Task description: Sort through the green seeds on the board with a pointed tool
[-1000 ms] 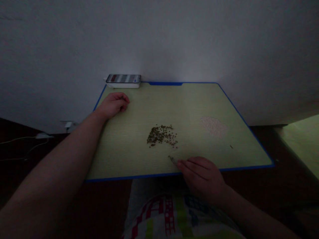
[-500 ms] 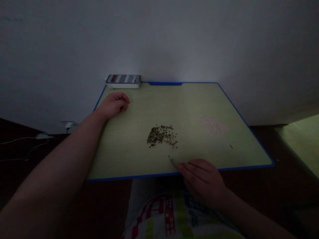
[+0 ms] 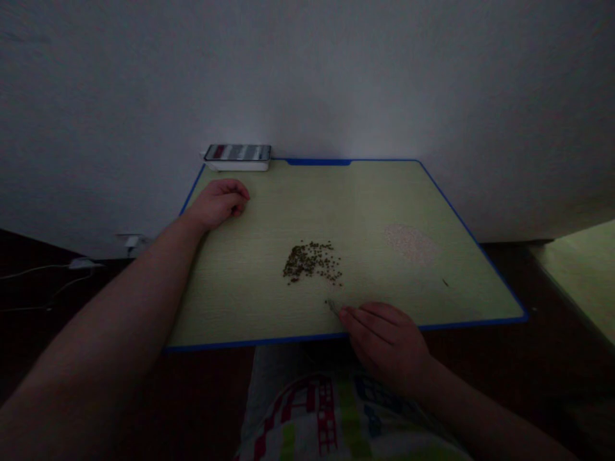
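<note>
My right hand [image 3: 387, 342] is at the near edge of the board, its fingers pinched round slim metal tweezers [image 3: 333, 308]. The tip is beside a single dark bean or seed [image 3: 326, 301], apart from the others; whether it touches is too small to tell. Just beyond lies a loose patch of small dark green-brown beans or seeds [image 3: 310, 261], with a few pale grains at its right side. A flat spread of pale, rice-like grains [image 3: 412, 244] lies farther right. My left hand [image 3: 220, 203] rests on the left of the board, fingers curled, with nothing visible in them.
The pale yellow board [image 3: 307, 205] has a blue rim and stands against a wall. A phone [image 3: 239, 152] lies on a white box [image 3: 243, 166] at the back left. One thin brown sliver [image 3: 445, 282] lies at the right. Cables and a plug [image 3: 132, 242] are at far left.
My right hand has shifted slightly left and away from me, bringing the tweezers' tip closer to the single dark bean. My left hand has stayed in place.
</note>
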A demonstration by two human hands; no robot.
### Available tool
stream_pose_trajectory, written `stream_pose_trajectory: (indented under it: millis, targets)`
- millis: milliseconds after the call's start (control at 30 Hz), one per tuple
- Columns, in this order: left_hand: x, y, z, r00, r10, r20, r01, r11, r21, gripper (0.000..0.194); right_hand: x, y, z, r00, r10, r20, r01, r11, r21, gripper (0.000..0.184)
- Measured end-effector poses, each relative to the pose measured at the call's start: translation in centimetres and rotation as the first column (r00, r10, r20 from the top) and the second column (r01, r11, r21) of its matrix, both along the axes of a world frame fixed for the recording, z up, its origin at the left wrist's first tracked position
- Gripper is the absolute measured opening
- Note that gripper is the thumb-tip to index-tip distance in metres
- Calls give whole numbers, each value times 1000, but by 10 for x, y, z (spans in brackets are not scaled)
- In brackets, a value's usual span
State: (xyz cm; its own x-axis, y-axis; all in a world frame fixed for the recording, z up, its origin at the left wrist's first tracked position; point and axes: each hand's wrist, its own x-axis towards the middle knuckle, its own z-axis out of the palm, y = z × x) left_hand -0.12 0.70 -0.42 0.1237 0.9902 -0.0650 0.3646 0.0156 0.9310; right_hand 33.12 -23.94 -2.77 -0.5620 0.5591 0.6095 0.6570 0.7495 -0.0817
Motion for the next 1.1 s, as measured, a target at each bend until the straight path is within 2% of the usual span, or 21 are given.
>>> stream_pose_trajectory:
  millis: [133,333,567,900,1100]
  targets:
    - [1,1,0,1000,8,-25,-8,1000,2,13,-13,0,4,997,31,68,-29,999,-32,31]
    - [-1,1,-2,999,-2,-43,2,1000,9,13,-28,1,11,987,-26,158,29,999,-14,32]
    - [-1,2,-3,999,-5,-34,6,1000,18,12,-2,-2,4,968,-125,219,125,992,16,32]
    - [-2,1,-1,993,1,-115,0,1000,10,14,32,9,2,972,-153,178,141,987,79,25]
    - [-4,3,-4,995,-7,-101,9,1000,17,15,33,17,4,979,-132,153,118,989,93,25]
